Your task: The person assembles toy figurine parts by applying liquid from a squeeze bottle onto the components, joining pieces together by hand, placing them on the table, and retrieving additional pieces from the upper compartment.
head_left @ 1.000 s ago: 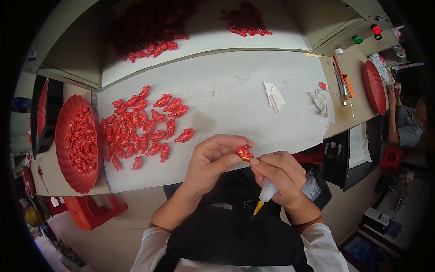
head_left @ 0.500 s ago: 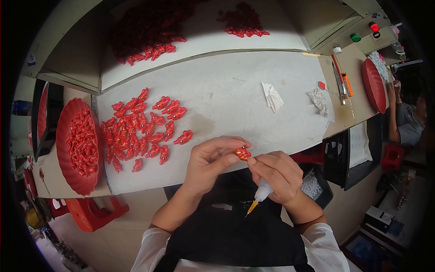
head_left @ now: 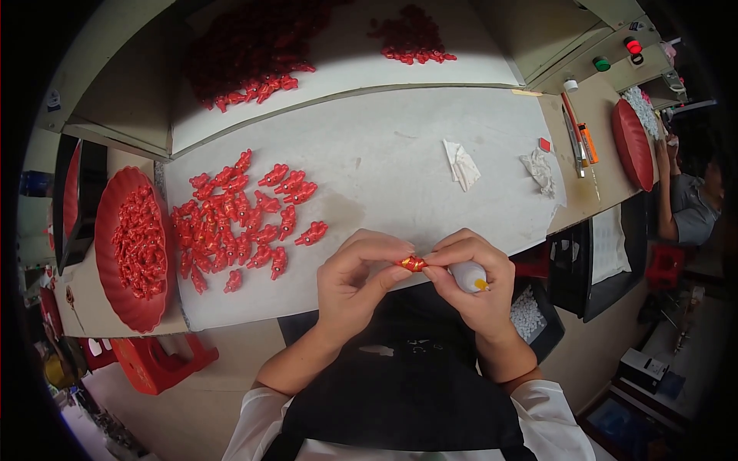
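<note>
Both hands meet at the near edge of the white table (head_left: 384, 154). My left hand (head_left: 360, 280) and my right hand (head_left: 470, 269) pinch one small red piece with a gold band (head_left: 413, 264) between their fingertips. The right hand also grips a small white glue bottle with an orange tip (head_left: 469, 276) in its palm, the tip pointing toward me. A spread of several loose red pieces (head_left: 238, 219) lies on the table to the left of my left hand.
A red dish (head_left: 127, 296) full of red pieces sits at the far left. More red pieces are heaped on the raised shelf (head_left: 254, 46) behind. Crumpled tissues (head_left: 461, 165) lie mid-right, pens (head_left: 576, 134) and another red dish (head_left: 632, 142) farther right beside a seated person (head_left: 692, 207).
The glue bottle has turned in my right hand: its tip pointed down below the hand before and now faces me. Both hands stay together on the red piece.
</note>
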Available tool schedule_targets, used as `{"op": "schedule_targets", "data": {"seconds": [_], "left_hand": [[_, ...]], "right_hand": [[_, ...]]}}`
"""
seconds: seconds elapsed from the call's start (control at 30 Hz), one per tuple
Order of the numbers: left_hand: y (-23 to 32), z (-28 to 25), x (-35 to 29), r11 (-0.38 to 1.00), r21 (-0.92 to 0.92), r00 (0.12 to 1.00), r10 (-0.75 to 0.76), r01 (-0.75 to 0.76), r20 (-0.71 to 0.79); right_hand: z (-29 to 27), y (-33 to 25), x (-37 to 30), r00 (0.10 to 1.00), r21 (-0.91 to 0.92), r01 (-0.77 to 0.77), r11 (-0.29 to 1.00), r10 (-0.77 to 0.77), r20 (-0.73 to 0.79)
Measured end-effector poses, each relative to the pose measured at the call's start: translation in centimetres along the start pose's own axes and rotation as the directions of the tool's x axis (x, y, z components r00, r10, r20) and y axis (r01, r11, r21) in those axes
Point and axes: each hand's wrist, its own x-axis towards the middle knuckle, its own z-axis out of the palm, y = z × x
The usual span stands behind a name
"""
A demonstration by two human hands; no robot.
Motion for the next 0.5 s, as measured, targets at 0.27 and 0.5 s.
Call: {"op": "schedule_targets", "data": {"seconds": [0.27,0.5], "left_hand": [[-0.07,-0.1,-0.52,1.0,0.015,1.0,0.009,-0.009,-0.015],[-0.32,-0.28,0.06,0.999,0.036,0.999,0.04,-0.039,-0.026]], "right_hand": [[0.36,0.05,-0.51,1.0,0.02,-0.028,0.999,0.028,-0.007],[0.37,0.28,0.18,1.0,0.009,-0.015,1.0,0.015,-0.005]]}}
